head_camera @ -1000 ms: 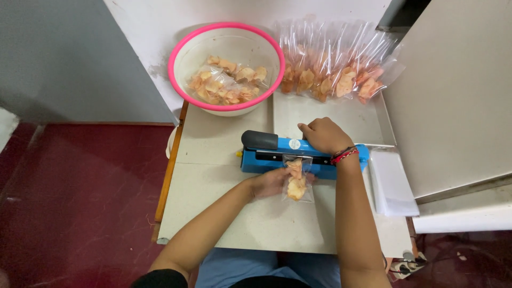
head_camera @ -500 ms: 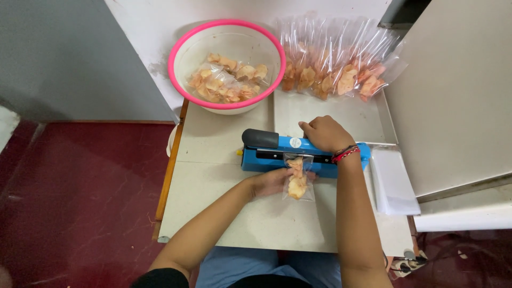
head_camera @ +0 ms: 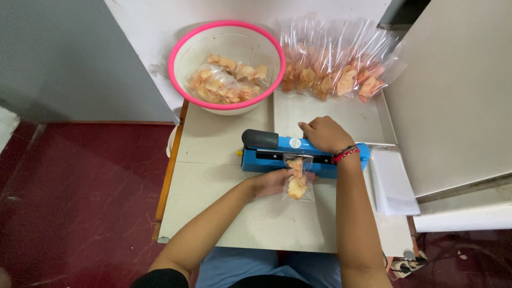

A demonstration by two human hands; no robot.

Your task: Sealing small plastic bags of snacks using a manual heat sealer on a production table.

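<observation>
A blue heat sealer (head_camera: 277, 151) with a black handle lies across the small table (head_camera: 224, 208). My right hand (head_camera: 324, 133) presses down on its arm, with a red thread bracelet on the wrist. My left hand (head_camera: 272, 183) holds a small clear bag of orange chips (head_camera: 297, 181) from below. The top of the bag is clamped in the sealer's jaw.
A pink-rimmed bowl (head_camera: 188, 42) with bagged chips stands at the back left. A row of several filled clear bags (head_camera: 336, 74) leans against the back wall. A stack of empty bags (head_camera: 393, 181) lies at the right edge. A grey cabinet (head_camera: 458, 96) stands to the right.
The bag of chips has shifted slightly under the sealer jaw. Both hands stay in nearly the same place.
</observation>
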